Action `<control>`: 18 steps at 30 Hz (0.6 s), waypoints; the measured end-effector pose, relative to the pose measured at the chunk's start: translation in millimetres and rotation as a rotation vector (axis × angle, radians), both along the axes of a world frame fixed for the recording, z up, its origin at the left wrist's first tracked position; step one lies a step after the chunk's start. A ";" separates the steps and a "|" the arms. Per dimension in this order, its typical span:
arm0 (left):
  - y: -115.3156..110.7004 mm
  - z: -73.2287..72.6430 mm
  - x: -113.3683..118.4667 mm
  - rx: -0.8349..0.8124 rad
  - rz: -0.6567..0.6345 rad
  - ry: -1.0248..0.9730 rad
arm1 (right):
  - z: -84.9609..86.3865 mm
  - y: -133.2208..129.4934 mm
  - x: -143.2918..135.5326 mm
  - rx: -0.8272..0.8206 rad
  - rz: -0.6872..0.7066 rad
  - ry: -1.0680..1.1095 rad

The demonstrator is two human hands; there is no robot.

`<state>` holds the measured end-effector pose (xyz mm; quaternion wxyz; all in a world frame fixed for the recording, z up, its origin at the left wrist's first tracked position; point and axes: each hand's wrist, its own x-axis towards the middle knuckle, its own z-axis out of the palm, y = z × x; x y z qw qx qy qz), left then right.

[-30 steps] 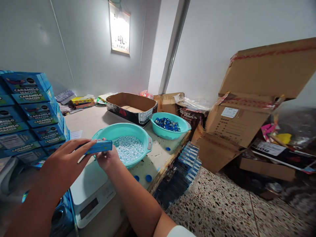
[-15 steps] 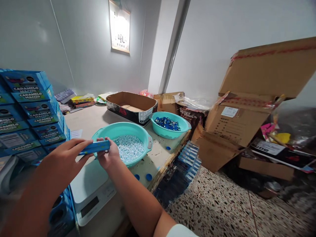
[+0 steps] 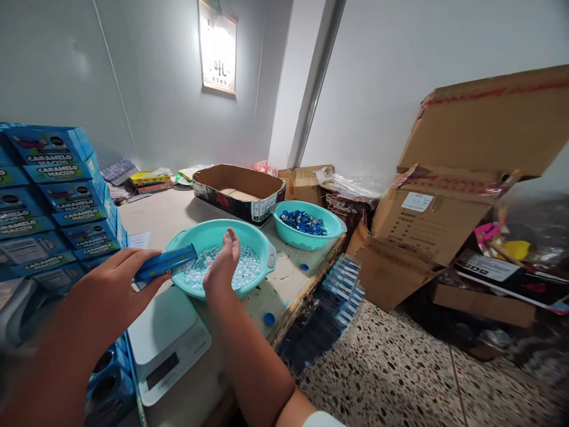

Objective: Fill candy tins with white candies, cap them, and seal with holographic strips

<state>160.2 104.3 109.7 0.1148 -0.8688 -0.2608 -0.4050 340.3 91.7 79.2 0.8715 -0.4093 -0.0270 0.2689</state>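
Note:
A blue tube lies nearly level in my left hand, its fingers closed round the near end. The tube's far end reaches over the left side of a turquoise basin of small pale pieces. My right hand is raised above the same basin, edge-on, fingers bent upward and apart from the tube; whether anything is in its palm cannot be made out. A white scale with a dark display sits below the tube.
Blue printed boxes are stacked at the left. A second basin holds blue caps, near an open carton. Loose blue caps lie by the table's edge. Large cardboard boxes stand at the right.
My right hand has left the tube's end and moved right, over the basin. The tube in my left hand now shows more of its length and tilts slightly differently.

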 end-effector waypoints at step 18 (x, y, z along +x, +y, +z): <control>-13.5 24.7 0.2 -0.297 0.229 -0.042 | -13.2 13.4 19.9 -0.299 0.269 -0.629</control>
